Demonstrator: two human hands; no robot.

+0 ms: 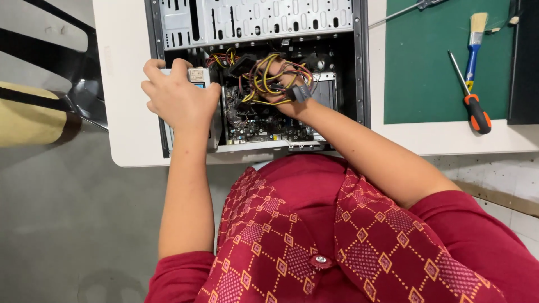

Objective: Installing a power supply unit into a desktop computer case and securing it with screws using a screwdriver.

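**Hands at work inside an opened computer case**

Red patterned fabric fills the lower frame, nearest the lens. Above it, at centre left, the left hand (178,98) is closed around a grey power supply unit (197,78) at the case's left wall. The right hand (286,84) is sunk among yellow, red and black power cables (264,78); whether its fingers are pinching a connector cannot be told.

The computer case (362,62) is already open on the white table (129,84), motherboard (252,120) exposed; the unit is not yet lifted clear.

At upper right, a screwdriver (470,98) and brush (475,36) are laid on a green mat (426,73). The case's top is cut off.
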